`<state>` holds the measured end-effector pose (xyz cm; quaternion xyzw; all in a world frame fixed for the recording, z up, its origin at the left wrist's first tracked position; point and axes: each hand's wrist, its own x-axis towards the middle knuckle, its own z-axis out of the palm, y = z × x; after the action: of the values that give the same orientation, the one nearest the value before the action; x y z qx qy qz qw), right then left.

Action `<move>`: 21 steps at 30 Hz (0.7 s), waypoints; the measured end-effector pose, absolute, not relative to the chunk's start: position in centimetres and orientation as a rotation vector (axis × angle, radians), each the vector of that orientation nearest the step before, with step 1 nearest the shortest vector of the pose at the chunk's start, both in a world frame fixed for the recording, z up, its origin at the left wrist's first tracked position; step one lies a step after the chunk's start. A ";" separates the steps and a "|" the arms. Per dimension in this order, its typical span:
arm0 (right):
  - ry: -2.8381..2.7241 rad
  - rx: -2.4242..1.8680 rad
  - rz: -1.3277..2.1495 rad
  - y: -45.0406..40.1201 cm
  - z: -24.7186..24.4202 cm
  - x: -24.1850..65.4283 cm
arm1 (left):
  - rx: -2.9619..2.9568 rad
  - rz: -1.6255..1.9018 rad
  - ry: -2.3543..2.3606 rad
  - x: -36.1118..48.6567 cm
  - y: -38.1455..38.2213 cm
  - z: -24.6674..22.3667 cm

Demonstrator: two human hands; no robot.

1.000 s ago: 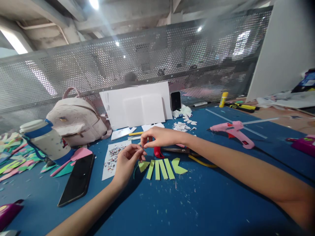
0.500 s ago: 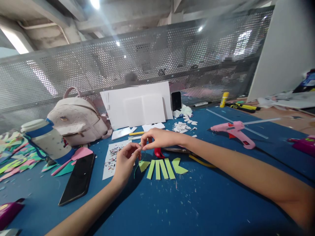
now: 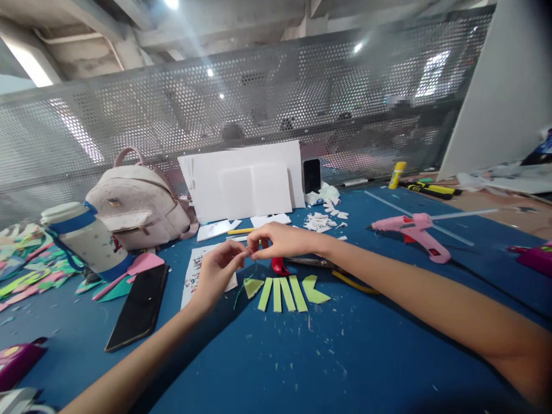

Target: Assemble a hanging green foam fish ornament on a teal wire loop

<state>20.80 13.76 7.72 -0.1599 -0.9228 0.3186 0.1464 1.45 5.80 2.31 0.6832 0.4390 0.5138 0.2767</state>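
Note:
My left hand (image 3: 219, 270) and my right hand (image 3: 276, 241) meet at their fingertips above the blue table, both pinched. What they pinch is too small to make out; a thin green thread (image 3: 238, 293) hangs just below them. Nearest under the fingers lies a small green piece (image 3: 252, 287), with several light green strips (image 3: 288, 294) and a notched green piece (image 3: 314, 290) to its right. Behind the strips is a red-handled tool (image 3: 279, 265), partly covered by my right hand. A white sheet with small beads (image 3: 193, 276) lies left of my left hand.
At the left are a black phone (image 3: 138, 307), a bottle (image 3: 88, 238), a backpack (image 3: 138, 204) and foam scraps (image 3: 26, 259). White boards (image 3: 259, 187) stand behind. A pink glue gun (image 3: 414, 231), a glue stick (image 3: 397, 175) and cutters (image 3: 426, 190) are at the right.
My left hand has shifted slightly and turned, its fingertips still against my right hand's. The view has moved a little. The green pieces lie as before.

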 end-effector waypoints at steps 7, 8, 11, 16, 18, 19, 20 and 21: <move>-2.675 -0.430 0.949 13.6 7.9 20.8 | 2.186 0.941 1.213 -3.4 4.2 4.7; -2.679 -0.428 0.953 13.6 7.8 20.8 | 2.213 0.877 1.210 -4.0 3.7 4.4; -2.689 -0.425 0.958 13.6 7.7 20.8 | 2.241 0.761 1.200 -5.0 2.0 2.8; -2.715 -0.433 0.922 13.6 7.6 20.8 | 2.175 0.771 1.238 -4.1 0.8 0.6; -2.733 -0.435 0.901 13.7 7.6 20.8 | 2.129 0.813 1.243 -3.6 0.9 0.3; -2.742 -0.435 0.892 13.7 7.6 20.8 | 2.099 0.843 1.245 -3.4 1.0 0.3; -2.750 -0.436 0.884 13.7 7.6 20.8 | 2.065 0.880 1.251 -3.3 1.1 0.3; -2.756 -0.435 0.878 13.8 7.5 20.8 | 2.025 0.927 1.260 -3.2 1.3 0.4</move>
<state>20.77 13.79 7.52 -0.1480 -0.9367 0.2985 0.1078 -3.15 1.26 0.38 0.7580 0.4718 0.3470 0.2870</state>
